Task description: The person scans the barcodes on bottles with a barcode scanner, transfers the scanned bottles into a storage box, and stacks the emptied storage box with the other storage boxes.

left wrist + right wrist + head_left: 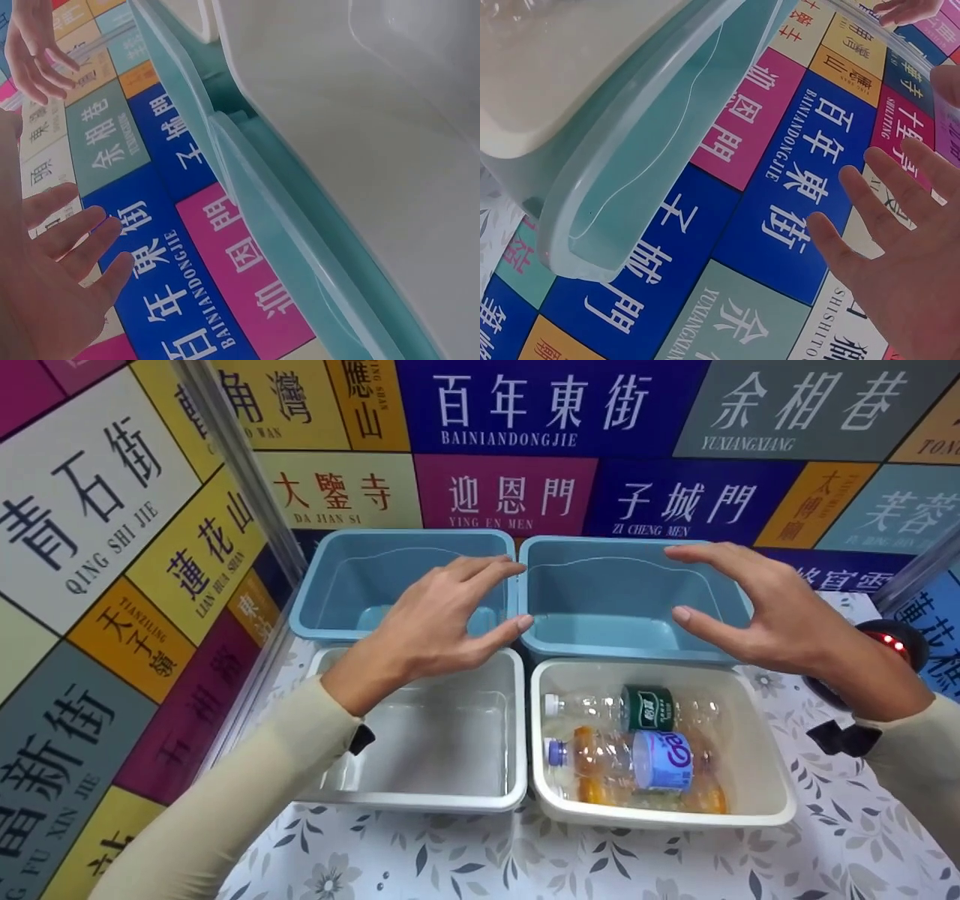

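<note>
My left hand (442, 619) hovers over the bins on the left, its fingers relaxed and holding nothing. Over the right side my right hand (772, 607) is raised with thumb and fingers spread apart, also holding nothing. Below and between the hands stand two blue bins, a left blue bin (409, 538) and a right blue bin (630, 649). In front of them are a left white bin (450, 750) and a right white bin (757, 765). The right white bin holds several plastic bottles, among them one with a green label (649, 707) and one with a purple-blue label (662, 761).
A patterned tablecloth (330, 877) lies under the bins. Panels with street names (510, 495) stand behind and at the left. A black round object with red lights (892, 643) sits behind the right wrist, partly hidden.
</note>
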A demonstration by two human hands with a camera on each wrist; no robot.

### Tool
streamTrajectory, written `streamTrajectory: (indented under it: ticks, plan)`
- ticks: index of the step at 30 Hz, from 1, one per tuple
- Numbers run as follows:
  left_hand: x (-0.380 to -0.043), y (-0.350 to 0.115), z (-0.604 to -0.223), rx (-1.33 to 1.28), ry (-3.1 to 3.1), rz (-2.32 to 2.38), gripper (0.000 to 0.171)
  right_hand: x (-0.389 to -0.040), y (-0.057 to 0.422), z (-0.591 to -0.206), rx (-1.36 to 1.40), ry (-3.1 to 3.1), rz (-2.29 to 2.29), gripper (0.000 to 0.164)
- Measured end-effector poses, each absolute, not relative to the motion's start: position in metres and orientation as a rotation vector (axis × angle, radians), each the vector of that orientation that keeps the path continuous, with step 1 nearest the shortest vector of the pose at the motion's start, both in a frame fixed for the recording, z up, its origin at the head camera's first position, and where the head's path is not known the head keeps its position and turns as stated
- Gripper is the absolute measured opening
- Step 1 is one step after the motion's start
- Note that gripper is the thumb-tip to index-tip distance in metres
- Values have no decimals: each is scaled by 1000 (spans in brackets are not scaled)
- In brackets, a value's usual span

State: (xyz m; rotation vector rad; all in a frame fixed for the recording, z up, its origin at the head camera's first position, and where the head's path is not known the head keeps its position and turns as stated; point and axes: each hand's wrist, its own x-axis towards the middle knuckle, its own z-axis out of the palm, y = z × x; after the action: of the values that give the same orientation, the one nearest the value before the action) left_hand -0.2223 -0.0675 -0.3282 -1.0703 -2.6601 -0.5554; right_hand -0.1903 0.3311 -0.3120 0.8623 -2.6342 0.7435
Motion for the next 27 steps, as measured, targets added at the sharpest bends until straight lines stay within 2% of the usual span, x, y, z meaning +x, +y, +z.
streamTrajectory:
  ticks: [11,27]
  plan:
    - [-210,-59,-330,-1130,-2637,-557,75,-176,329,-312,793,-2731,810,74]
    - [-201,-59,-336,-1149,-2643,-535,75,-167,328,-323,912,-2675,749,80]
